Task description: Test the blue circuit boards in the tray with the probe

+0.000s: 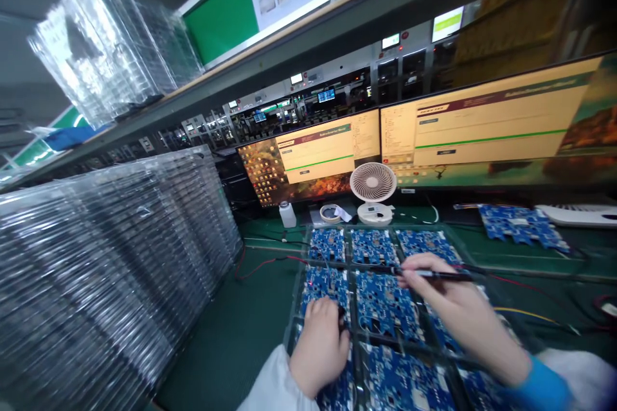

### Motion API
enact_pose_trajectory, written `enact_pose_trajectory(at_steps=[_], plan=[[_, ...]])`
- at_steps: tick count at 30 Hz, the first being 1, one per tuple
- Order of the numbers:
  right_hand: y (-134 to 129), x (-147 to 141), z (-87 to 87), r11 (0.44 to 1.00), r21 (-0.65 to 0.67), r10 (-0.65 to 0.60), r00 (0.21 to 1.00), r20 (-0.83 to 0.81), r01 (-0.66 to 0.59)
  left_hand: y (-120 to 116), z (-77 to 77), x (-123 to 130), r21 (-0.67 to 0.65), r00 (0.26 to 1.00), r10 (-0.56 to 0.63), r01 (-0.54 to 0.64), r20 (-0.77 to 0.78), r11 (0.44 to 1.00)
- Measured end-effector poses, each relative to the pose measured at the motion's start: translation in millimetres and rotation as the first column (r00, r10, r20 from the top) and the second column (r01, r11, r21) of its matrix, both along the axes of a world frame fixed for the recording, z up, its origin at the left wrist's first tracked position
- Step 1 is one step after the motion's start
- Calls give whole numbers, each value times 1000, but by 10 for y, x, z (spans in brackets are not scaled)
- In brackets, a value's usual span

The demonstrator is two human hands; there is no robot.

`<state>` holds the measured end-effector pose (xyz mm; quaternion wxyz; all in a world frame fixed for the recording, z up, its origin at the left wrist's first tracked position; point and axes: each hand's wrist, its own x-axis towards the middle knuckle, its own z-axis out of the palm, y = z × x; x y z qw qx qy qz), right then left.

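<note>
probe [436,275] in right hand [450,298], above circuit boards [385,305]

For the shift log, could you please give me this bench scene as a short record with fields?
left hand: fist closed on a dark probe, on a blue circuit board
right hand: holds a black probe pen over the boards
tray: clear, one blue board per compartment
behind tray: small white fan, tape roll, white bottle
left side: stacked clear trays
back: two lit monitors
</note>
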<state>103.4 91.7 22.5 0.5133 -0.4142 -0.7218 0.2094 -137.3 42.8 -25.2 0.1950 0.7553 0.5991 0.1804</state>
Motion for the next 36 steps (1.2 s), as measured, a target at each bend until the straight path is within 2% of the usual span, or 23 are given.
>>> enact_pose_trajectory(at_steps=[3, 7, 11, 21, 36], plan=[[180, -345, -343, 987, -123, 97, 992, -76, -105, -5, -100, -10, -77, 1000, -7, 6, -5, 997], [421, -677, -797, 950, -245, 158, 975, -154, -192, -29, -51, 4, -129, 1000, -13, 9, -26, 992], [534, -883, -1005, 938, -283, 160, 974, -163, -202, -51, 30, 24, -132, 1000, -14, 11, -21, 991], [539, -935, -1040, 958, -266, 90, 992, -85, -109, -36, 47, 33, -145, 999, -34, 32, -7, 989], [517, -939, -1004, 961, -249, 100, 991, -94, -120, -46, 36, 34, -138, 1000, -25, 25, 0, 990]])
